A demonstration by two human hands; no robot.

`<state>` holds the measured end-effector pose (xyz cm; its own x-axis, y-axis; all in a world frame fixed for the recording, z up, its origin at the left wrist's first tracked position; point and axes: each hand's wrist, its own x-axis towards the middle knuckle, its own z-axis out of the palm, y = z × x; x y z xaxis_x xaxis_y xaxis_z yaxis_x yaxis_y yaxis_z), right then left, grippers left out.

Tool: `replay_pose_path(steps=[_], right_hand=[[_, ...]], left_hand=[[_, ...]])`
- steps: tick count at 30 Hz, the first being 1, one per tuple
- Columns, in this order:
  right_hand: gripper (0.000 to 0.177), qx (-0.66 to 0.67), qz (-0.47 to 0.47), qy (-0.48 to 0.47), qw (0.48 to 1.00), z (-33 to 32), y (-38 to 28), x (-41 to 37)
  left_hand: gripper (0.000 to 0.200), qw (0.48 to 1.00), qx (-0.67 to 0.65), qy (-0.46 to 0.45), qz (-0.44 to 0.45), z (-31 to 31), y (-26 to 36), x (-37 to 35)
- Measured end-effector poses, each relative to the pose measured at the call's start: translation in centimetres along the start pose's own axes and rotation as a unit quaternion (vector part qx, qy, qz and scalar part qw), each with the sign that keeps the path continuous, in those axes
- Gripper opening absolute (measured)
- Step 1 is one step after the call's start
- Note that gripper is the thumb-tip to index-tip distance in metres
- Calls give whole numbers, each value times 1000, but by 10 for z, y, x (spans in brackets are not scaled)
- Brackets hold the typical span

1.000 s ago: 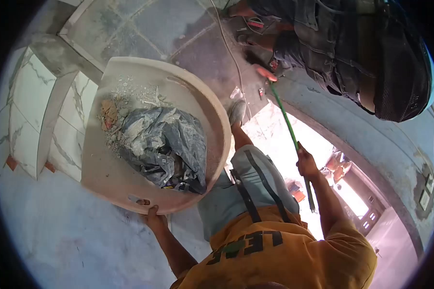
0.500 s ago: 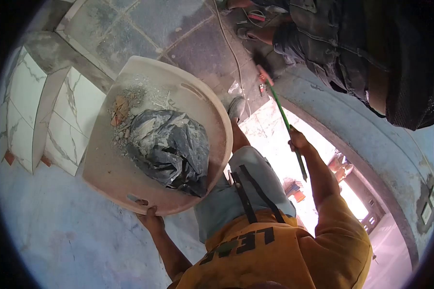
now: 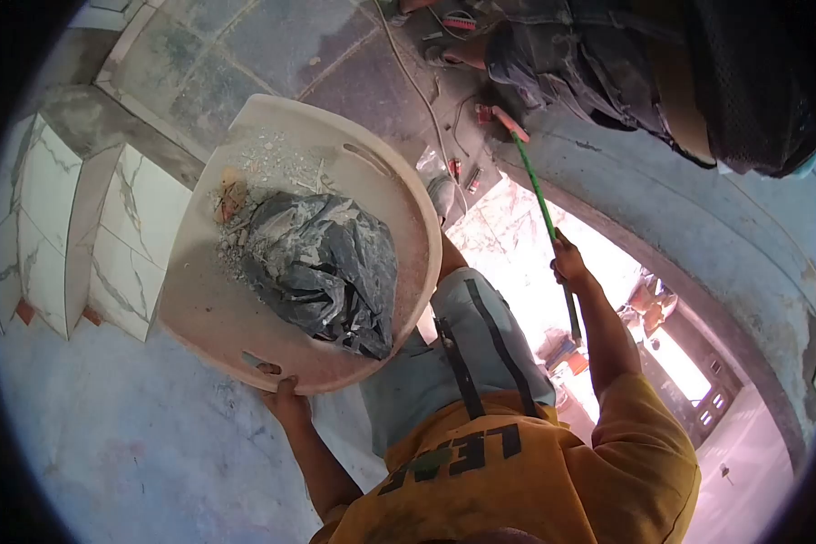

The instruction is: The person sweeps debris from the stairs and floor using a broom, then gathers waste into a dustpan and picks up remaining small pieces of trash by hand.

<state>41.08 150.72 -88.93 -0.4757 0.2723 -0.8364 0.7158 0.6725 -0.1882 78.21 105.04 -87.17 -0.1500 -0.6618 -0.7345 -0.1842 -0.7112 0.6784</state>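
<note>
My left hand (image 3: 290, 403) grips the near rim of a pale plastic tub (image 3: 204, 340), beside its handle slot. Inside the tub lie a crumpled, dusty black plastic bag (image 3: 331, 263) and grey rubble (image 3: 263, 163) with some brown bits. My right hand (image 3: 568, 261) is wrapped around the green handle of a broom (image 3: 537, 195). Its reddish head (image 3: 499, 118) points away from me, by the corner of the wall at the doorway. The bristles are hard to make out there.
Marble-patterned tiled steps (image 3: 122, 245) rise at the left. Another person in dark clothes (image 3: 589, 82) is at the upper right. A cable (image 3: 417, 82) runs across the tiled floor (image 3: 272, 45). Small red items (image 3: 462, 172) lie near my foot. A bright doorway (image 3: 508, 227) opens at the right.
The broom head has shifted slightly and looks sharper. My right hand has moved a little down and right. The tub stays in my left hand, and the view has shifted slightly.
</note>
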Motion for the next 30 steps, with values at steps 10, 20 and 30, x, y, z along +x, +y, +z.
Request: replay_pose_path(steps=[10, 20, 30], right_hand=[[48, -148, -18, -60, 987, -9, 37, -129], [47, -182, -225, 50, 956, -13, 121, 0], [49, -144, -285, -83, 944, -114, 247, 86]], left_hand=[[45, 998, 40, -8, 46, -10, -10, 1], [52, 983, -133, 29, 125, 20, -142, -26], [48, 968, -193, 51, 151, 59, -345, -2]])
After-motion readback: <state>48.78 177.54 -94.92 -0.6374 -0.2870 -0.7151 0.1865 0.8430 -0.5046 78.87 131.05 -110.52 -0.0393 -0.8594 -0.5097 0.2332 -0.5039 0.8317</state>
